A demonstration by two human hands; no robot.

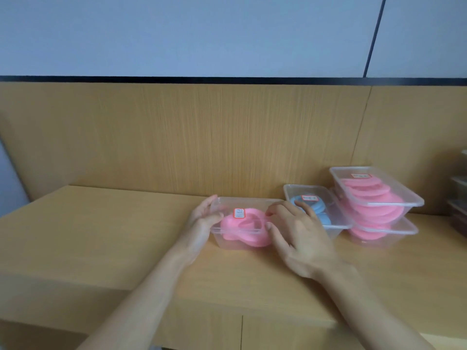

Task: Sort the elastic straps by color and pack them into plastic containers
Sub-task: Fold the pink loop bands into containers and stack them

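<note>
We find open desk (101, 236) surface across the left half, passable from the left and front. The wooden back panel (202, 135) closes the rear. At centre, the near container (237, 242) is flanked by the left hand (204, 221) and right hand (300, 236). To its right, the blue-strap container (326, 213) and a two-high pink-strap stack (379, 198) stand close together. Dark trays (460, 198) block the right edge.

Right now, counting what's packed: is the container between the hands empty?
Not empty: pink straps show through the clear container between left hand and right hand.
</note>
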